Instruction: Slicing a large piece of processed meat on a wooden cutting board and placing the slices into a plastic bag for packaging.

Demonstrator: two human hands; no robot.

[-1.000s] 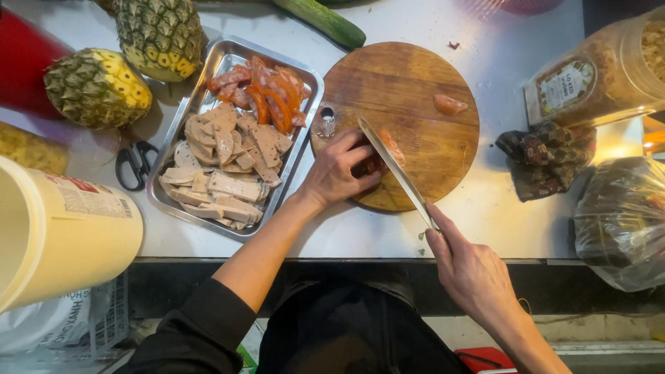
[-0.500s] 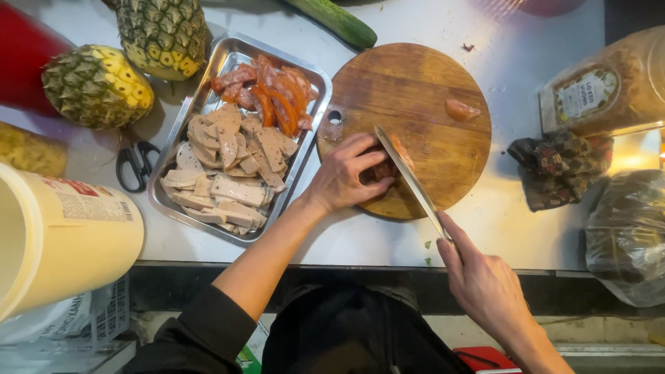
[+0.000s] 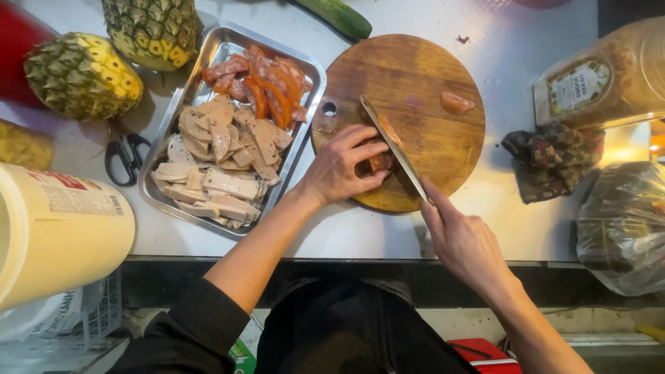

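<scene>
- While the head camera looks straight down, the round wooden cutting board (image 3: 409, 90) lies on a pale counter (image 3: 512, 41) and serves as the landmark for everything else.
- Left hand (image 3: 343, 166): it rests on the near part of the board, fingers curled narrowly down onto a small reddish piece of meat (image 3: 379, 161), pinning it in place.
- Right hand (image 3: 465, 239): it sits just off the board's near edge, closed around the handle of a knife (image 3: 393, 149); the handle itself is hidden inside the fist.
- Knife blade: it runs at a slant from the hand up toward the board's middle, its edge set against the piece of meat beside the left fingertips.
- Loose orange-pink slice (image 3: 457, 104): it lies alone on the far right part of the board, well apart from both hands.
- Metal tray (image 3: 218, 48): it stands just left of the board, holding pale sliced meat nearest the person and red-orange slices at the far end.
- Two pineapples (image 3: 83, 76): they lie left of the tray, far from the board, with black scissors (image 3: 125, 158) near them on the counter.
- Cucumber (image 3: 336, 15): it lies beyond the board's far edge.
- Large cream-coloured tub (image 3: 59, 232): it stands at the counter's near left corner, well left of the board.
- Clear jar with a label (image 3: 603, 76): it lies right of the board; a dark crumpled wrapper (image 3: 551, 163) and a clear plastic bag (image 3: 620, 228) sit nearer the person on that side.
</scene>
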